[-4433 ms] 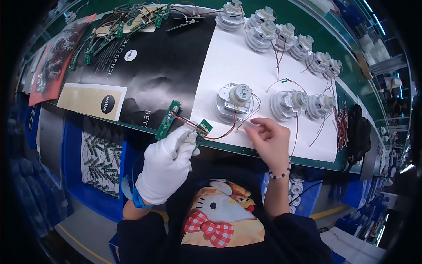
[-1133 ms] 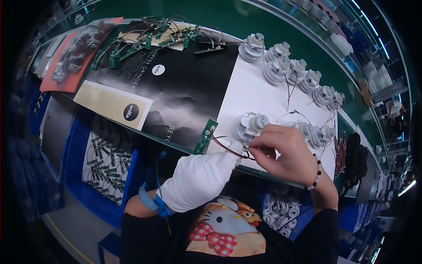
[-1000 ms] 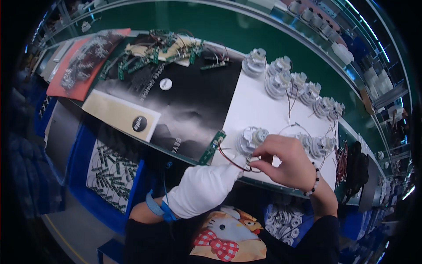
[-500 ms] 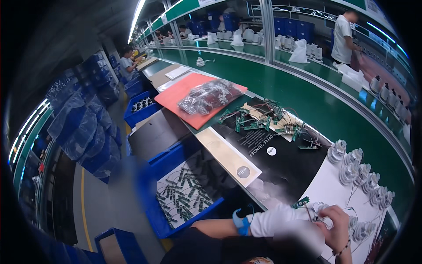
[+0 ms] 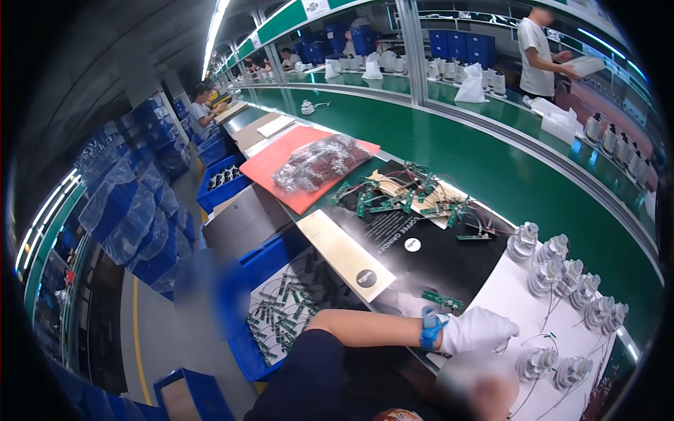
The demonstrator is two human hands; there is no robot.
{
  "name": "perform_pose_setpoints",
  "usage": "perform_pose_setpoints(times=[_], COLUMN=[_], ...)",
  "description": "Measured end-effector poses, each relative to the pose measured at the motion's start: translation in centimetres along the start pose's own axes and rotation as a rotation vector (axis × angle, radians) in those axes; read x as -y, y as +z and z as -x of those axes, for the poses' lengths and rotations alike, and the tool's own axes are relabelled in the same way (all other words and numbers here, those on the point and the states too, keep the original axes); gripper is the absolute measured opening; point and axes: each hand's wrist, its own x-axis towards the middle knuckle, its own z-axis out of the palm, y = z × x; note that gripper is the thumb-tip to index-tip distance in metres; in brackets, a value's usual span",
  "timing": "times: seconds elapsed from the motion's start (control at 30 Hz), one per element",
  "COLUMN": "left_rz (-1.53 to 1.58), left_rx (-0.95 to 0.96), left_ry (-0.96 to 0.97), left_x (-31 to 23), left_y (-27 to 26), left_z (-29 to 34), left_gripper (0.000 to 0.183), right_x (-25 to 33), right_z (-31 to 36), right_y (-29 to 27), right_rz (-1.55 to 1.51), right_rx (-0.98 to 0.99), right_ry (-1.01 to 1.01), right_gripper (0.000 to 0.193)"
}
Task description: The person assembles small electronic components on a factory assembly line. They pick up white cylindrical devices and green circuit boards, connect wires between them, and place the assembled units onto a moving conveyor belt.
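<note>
The gloved left hand [image 5: 479, 328] is lying beside a green circuit board [image 5: 442, 299] running left-right; grip unclear

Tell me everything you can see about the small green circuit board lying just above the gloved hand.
The small green circuit board is a narrow, flat rectangular strip with tiny components on its face, too small to make out. It lies flat and slightly slanted on the black glossy printed sheet, near that sheet's lower edge. It sits just above the blue wrist strap on the white-gloved left hand. Whether the glove touches it, or any wire joins it, cannot be told.
</note>
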Motion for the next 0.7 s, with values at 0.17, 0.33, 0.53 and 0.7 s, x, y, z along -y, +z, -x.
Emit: perform_pose_setpoints(times=[0.17, 0.33, 0.53, 0.7], left_rz=[0.145, -0.087, -0.431, -0.517], left_rx=[0.131, -0.559, -0.471, -0.717], left_ry=[-0.259, -0.131, -0.079, -0.114], left_x=[-2.1, -2.9, 2.9, 7.1], left_y=[-6.1, -15.6, -26.2, -22.5], left_z=[-1.6, 1.2, -12.9, -21.0], left_gripper=[0.034, 0.038, 0.037, 0.044], right_x=[-0.1, 1.0, 0.6, 1.2], right_z=[-0.4, -0.9, -1.1, -0.6], right_y=[-0.7, -0.5, -1.0, -0.5], right_rz=[0.071, 0.064, 0.018, -0.064], right_rx=[0.0, 0.212, 0.26, 0.248], right_ry=[-0.083, -0.198, -0.086, -0.066], right_gripper=[0.041, 0.041, 0.049, 0.048])
